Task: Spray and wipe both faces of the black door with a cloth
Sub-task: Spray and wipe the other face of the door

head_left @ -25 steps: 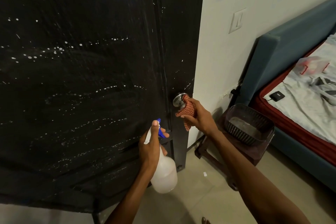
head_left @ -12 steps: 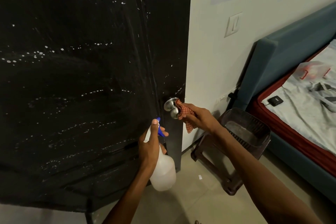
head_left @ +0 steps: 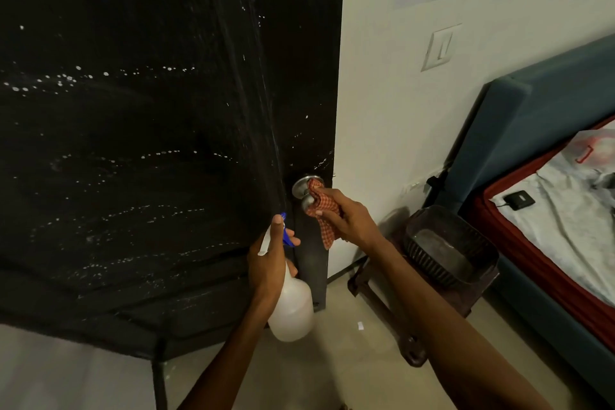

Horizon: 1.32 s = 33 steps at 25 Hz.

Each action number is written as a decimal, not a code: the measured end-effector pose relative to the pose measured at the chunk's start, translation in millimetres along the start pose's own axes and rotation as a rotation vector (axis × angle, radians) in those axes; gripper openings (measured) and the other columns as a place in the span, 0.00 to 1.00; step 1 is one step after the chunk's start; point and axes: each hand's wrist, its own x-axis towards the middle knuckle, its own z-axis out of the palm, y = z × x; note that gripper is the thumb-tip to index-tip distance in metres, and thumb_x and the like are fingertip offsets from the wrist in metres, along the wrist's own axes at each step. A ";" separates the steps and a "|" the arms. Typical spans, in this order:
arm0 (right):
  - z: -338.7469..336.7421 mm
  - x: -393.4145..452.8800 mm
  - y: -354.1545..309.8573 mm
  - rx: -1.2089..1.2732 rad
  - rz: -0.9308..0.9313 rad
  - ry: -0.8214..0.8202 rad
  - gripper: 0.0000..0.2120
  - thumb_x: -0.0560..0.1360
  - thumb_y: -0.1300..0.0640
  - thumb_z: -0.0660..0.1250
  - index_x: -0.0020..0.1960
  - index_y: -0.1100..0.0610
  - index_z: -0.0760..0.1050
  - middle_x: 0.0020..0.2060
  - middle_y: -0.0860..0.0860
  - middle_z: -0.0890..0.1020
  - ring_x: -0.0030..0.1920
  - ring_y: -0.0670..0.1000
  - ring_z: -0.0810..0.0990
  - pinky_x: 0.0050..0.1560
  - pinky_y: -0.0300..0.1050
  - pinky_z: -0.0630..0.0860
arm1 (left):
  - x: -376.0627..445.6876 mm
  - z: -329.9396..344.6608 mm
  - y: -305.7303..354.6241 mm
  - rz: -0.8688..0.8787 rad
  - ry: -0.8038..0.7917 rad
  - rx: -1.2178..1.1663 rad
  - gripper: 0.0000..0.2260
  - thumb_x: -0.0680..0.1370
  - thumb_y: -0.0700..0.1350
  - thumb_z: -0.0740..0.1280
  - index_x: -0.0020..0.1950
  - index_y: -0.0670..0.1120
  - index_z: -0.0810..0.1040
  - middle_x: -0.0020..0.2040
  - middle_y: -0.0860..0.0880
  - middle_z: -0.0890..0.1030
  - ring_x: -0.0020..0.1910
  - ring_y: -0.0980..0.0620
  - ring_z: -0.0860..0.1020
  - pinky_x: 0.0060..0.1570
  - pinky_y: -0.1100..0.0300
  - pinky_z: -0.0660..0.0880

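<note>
at the droplet-speckled black door [head_left: 139, 130], the right hand [head_left: 349, 220] is pressing a checked cloth [head_left: 321, 210] against the metal knob [head_left: 301, 191], while the left hand [head_left: 268, 263] is gripping a spray bottle [head_left: 291, 306].

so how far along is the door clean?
Done: this door face is sprayed, droplets all over it. In hand: right hand holds the cloth at the knob; left hand holds the bottle. Left: wiping this face; other face isn't visible.

Left forearm [head_left: 219, 366]: bare as far as I can see, no sleeve, enters from bottom centre.
Right forearm [head_left: 442, 319]: bare, no sleeve, enters from lower right.
Left hand [head_left: 266, 263]: no glove, no ring I can make out.
Right hand [head_left: 349, 220]: no glove, wrist bare, no watch or band.
</note>
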 end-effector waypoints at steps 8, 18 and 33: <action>-4.4 4.6 10.5 0.095 0.052 -0.071 0.24 0.81 0.47 0.68 0.74 0.42 0.65 0.65 0.47 0.78 0.59 0.46 0.78 0.59 0.34 0.76 | -27.0 8.4 -1.6 -0.066 0.069 -0.079 0.17 0.82 0.60 0.57 0.48 0.50 0.78 0.45 0.48 0.84 0.28 0.55 0.76 0.25 0.66 0.73; 8.0 -33.1 16.9 0.546 0.406 0.158 0.12 0.84 0.49 0.61 0.66 0.48 0.73 0.57 0.52 0.81 0.55 0.49 0.82 0.66 0.58 0.77 | -33.0 12.9 -2.5 -0.054 0.081 -0.138 0.28 0.74 0.67 0.58 0.52 0.43 0.79 0.47 0.42 0.84 0.24 0.50 0.72 0.27 0.58 0.71; 43.1 7.3 -29.2 -0.221 -0.090 0.314 0.22 0.82 0.44 0.60 0.70 0.54 0.74 0.67 0.51 0.77 0.65 0.50 0.75 0.64 0.46 0.73 | -7.5 7.6 -4.3 -0.039 0.097 -0.109 0.14 0.81 0.59 0.58 0.45 0.52 0.76 0.41 0.50 0.80 0.30 0.61 0.79 0.30 0.71 0.75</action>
